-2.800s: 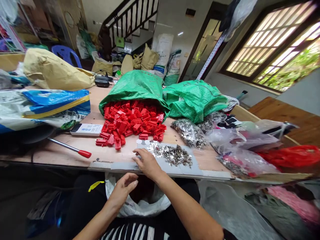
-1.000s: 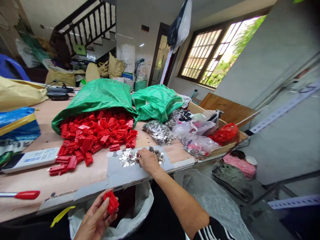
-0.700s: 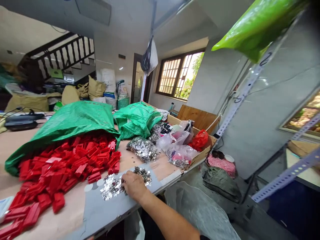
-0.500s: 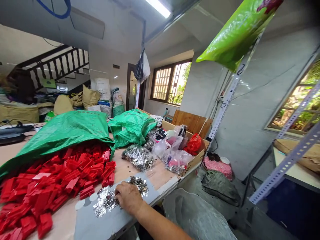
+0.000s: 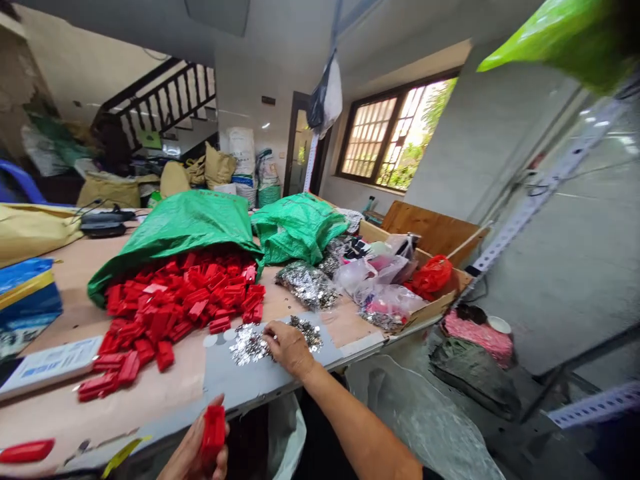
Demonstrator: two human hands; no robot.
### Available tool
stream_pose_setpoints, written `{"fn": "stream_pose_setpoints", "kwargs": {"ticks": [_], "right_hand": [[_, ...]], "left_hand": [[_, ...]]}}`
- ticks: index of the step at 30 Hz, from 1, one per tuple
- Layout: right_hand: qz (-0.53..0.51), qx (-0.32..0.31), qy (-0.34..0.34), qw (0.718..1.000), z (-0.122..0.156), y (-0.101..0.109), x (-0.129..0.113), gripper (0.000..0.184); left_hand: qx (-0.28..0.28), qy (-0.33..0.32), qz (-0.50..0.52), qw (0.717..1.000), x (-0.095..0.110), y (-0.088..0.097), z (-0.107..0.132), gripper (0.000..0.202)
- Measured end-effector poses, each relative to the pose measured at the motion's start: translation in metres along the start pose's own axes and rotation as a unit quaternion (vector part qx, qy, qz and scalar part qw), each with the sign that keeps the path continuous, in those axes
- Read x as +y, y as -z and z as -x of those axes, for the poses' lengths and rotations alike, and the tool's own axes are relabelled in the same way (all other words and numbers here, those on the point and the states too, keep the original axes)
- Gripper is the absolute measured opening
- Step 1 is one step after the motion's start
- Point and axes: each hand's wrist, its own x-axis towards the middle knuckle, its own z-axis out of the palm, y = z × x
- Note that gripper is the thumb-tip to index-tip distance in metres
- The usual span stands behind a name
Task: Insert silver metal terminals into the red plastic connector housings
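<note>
My left hand (image 5: 186,453) is closed round a red plastic piece (image 5: 214,428), a small hollow block, below the table's front edge. On a grey mat (image 5: 235,380), my right hand (image 5: 289,347) rests with its fingertips pinched in a pile of small shiny metal pieces (image 5: 249,345). Whatever lies between those fingertips is hidden. A second, darker heap of metal pieces (image 5: 307,333) lies just beyond that hand. Many more red plastic pieces (image 5: 175,293) spill from a green woven sack (image 5: 193,217) to the left of the mat.
A clear bag of metal pieces (image 5: 307,287) lies behind the mat. To its right stands a wooden tray (image 5: 443,305) with plastic bags. A white box (image 5: 55,363) and a red-handled tool (image 5: 27,451) lie at the left. A large clear plastic bag (image 5: 415,413) hangs below the table edge.
The view has swung left and down, bringing my left hand with the red plastic piece into sight. My right hand stays at the metal pieces with its fingers pinched.
</note>
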Motion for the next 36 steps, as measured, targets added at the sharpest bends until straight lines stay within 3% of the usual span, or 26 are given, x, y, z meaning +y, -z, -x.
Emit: {"fn": "stream_pose_setpoints", "kwargs": {"ticks": [3, 7, 12, 19, 23, 28, 36], "right_hand": [[-0.042, -0.01, -0.02, 0.999, -0.001, 0.0, 0.002, 0.012], [-0.196, -0.036, -0.064, 0.978, 0.003, 0.003, -0.01, 0.017], [-0.308, -0.104, -0.058, 0.944, 0.021, 0.01, -0.044, 0.017], [-0.259, -0.131, 0.006, 0.957, 0.036, 0.01, -0.071, 0.01], [-0.229, -0.156, 0.056, 0.959, 0.036, 0.009, -0.07, 0.004], [-0.188, -0.164, 0.132, 0.959, 0.038, 0.009, -0.066, 0.009], [-0.166, -0.159, 0.183, 0.956, 0.041, 0.006, -0.061, 0.007]], "left_hand": [[-0.047, -0.022, 0.067, 0.996, 0.006, -0.014, 0.01, 0.064], [-0.094, -0.023, 0.106, 0.99, 0.014, -0.029, 0.017, 0.041], [-0.093, -0.026, 0.102, 0.99, 0.014, -0.029, 0.015, 0.033], [-0.061, -0.01, 0.096, 0.993, 0.011, -0.028, 0.016, 0.016], [-0.075, 0.003, 0.09, 0.993, 0.009, -0.029, 0.018, 0.018], [-0.076, -0.027, 0.059, 0.995, 0.006, -0.029, 0.019, 0.017], [-0.079, -0.026, 0.03, 0.996, 0.002, -0.03, 0.019, 0.02]]}}
